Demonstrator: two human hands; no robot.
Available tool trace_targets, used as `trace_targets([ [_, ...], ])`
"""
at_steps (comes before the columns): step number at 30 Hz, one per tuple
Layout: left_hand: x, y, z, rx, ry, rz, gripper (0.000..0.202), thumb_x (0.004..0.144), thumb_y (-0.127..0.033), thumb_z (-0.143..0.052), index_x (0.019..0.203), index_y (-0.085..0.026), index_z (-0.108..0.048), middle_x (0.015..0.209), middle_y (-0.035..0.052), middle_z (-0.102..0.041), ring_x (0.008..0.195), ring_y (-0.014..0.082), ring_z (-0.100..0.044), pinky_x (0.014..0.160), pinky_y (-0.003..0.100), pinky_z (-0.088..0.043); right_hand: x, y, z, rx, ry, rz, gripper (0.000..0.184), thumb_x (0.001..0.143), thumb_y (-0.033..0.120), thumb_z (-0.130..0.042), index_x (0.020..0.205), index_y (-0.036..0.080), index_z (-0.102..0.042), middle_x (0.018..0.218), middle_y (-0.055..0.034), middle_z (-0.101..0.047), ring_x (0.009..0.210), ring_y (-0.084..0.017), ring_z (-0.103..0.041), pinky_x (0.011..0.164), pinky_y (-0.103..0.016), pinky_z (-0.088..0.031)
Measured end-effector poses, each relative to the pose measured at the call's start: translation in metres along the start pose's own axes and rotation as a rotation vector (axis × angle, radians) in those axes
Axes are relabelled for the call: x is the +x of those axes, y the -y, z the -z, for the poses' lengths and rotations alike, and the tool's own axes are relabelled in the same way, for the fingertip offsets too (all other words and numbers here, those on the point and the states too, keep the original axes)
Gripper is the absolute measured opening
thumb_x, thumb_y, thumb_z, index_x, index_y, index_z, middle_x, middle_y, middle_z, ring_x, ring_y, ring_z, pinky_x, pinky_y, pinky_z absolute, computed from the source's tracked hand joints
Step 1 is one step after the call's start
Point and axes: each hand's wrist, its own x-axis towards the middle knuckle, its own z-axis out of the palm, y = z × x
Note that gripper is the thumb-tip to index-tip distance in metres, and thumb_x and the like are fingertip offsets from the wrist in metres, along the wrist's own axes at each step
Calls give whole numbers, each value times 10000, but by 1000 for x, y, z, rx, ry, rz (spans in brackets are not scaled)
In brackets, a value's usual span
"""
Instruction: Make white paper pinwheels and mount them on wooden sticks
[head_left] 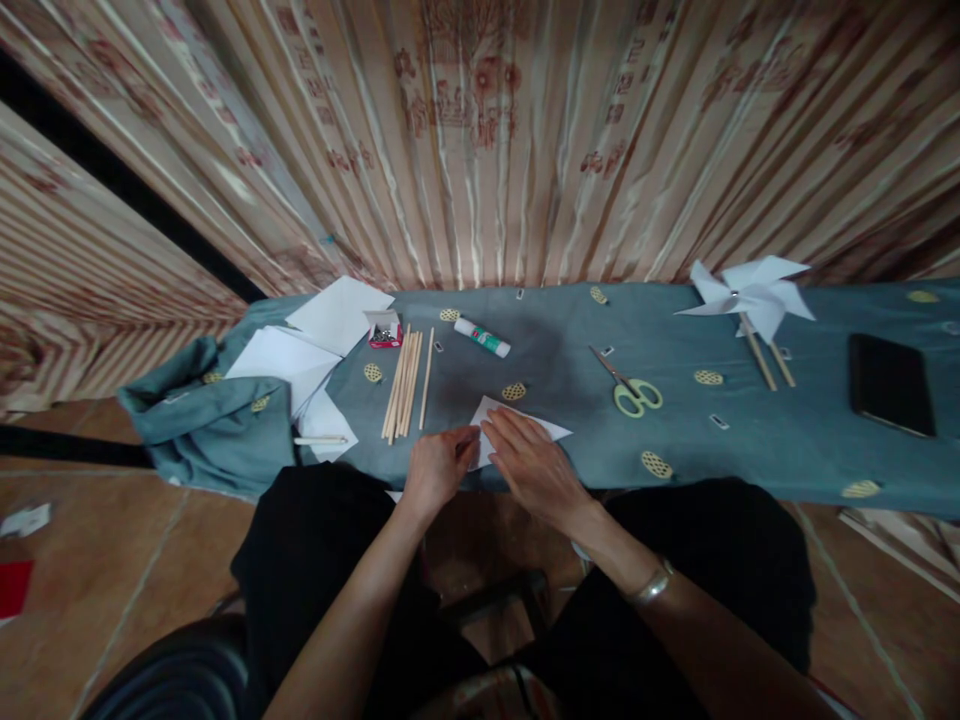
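A white sheet of paper (551, 429) lies at the near edge of the teal cloth-covered table (750, 440). My right hand (534, 465) rests flat on it, fingers stretched out toward the left. My left hand (437, 468) is curled at the paper's left corner, its fingers pinched together on the edge. Most of the sheet is hidden under both hands.
Several wooden sticks (405, 383), a glue stick (482, 337) and a small red box of pins (385, 330) lie left of centre. White sheets (300, 360) are stacked at far left. Green-handled scissors (634, 390), a paper pinwheel (750, 292) and a black phone (891, 384) lie to the right.
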Motion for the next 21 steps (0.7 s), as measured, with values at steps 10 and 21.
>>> trace_targets([
  [10,1,1,-1,-12,10,26,282,871,-259,-570,1119,-219,-698,1025,85,-743,916,217,-705,822,278,-500,-1,0,-14,10,109,-67,690,870,437,-572,1413,50,-398,1490,-203,-383,1398,-307,-319,1133,-479,-280],
  [21,-26,-8,-5,305,-264,-386,247,890,-203,-532,1099,-169,-660,1182,113,-651,1091,276,-580,916,433,-484,-3,1,-13,-20,180,-45,816,789,389,-634,1439,-1,-331,1529,-211,-304,1428,-318,-232,1164,-456,-196],
])
